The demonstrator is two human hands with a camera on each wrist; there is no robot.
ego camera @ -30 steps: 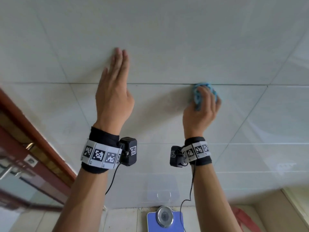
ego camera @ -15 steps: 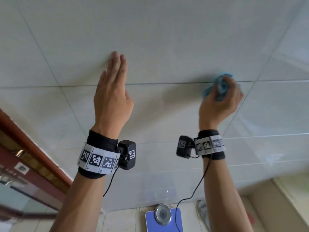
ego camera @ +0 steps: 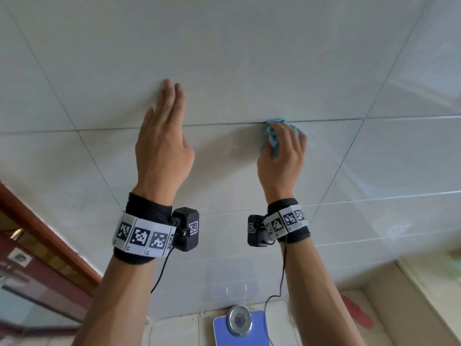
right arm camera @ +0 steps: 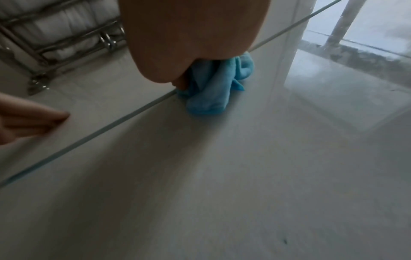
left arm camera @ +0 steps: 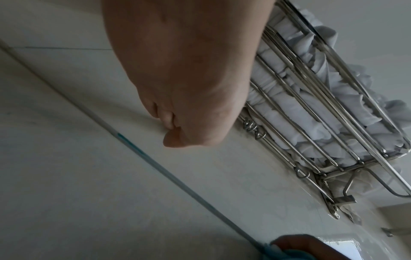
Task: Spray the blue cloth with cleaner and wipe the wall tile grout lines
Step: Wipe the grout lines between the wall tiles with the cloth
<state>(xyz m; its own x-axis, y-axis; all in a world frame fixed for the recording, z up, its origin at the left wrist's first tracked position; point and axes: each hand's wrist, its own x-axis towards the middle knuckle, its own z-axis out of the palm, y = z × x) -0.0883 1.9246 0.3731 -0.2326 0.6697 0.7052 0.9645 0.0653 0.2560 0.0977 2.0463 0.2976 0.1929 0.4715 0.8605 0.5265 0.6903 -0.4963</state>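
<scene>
While the left hand (ego camera: pixel 163 148) lies flat on tile, the right hand's (ego camera: pixel 283 156) grip bunches the blue cloth (right arm camera: pixel 213 88) against the grout line (ego camera: pixel 224 123).

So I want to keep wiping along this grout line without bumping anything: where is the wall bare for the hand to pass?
Bare tile lies along the grout line between the left hand and the right hand gripping the blue cloth. Beyond the cloth it runs bare rightward. Crowded: the towel rack above the left hand.

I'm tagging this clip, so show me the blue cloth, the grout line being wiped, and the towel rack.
blue cloth (right arm camera: pixel 211 91): right wrist view, bunched folds below the fingers.
grout line (ego camera: pixel 224 123): head view, stretch between both hands.
towel rack (left arm camera: pixel 311 123): left wrist view, a metal bar.
</scene>
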